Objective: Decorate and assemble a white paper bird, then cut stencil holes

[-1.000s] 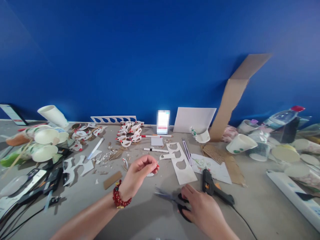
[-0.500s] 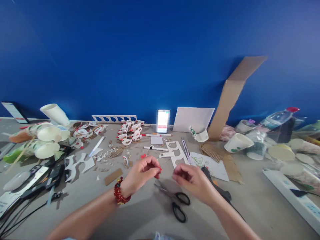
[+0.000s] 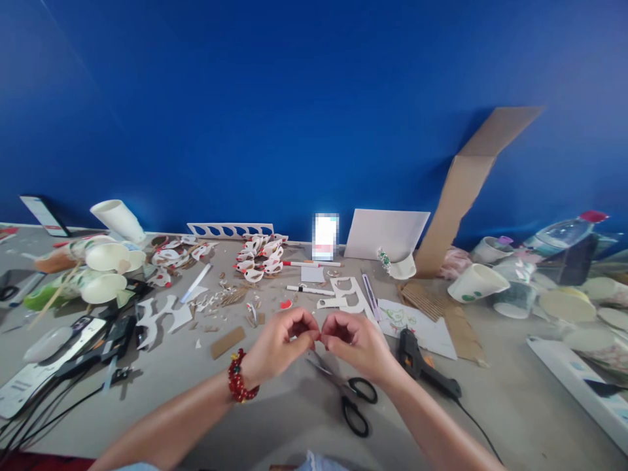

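Note:
My left hand [image 3: 284, 343], with a red bead bracelet [image 3: 239, 376] on its wrist, pinches a small red piece [image 3: 319, 337] that is mostly hidden by the fingertips. Against it, the closed fingertips of my right hand [image 3: 358, 343] press on the same spot. Below the hands lie scissors [image 3: 345, 387] with black handles, blades slightly apart. To the right of my right hand a black glue gun [image 3: 417, 363] rests on the table. Another red scrap [image 3: 286, 305] lies just beyond my left hand. White cut-out paper [image 3: 346, 297] lies behind my hands.
White bird-like paper shapes [image 3: 260, 255] with red tips are heaped at the back. A marker [image 3: 309, 290] and a purple cutter [image 3: 370, 297] lie in the middle. Paper cups [image 3: 478, 283] and a power strip [image 3: 579, 376] stand right; cables and a phone [image 3: 44, 216] are left.
My right hand has moved left, and its fingertips now meet those of my left hand at the red piece. The view has shifted slightly, showing more of the glue gun.

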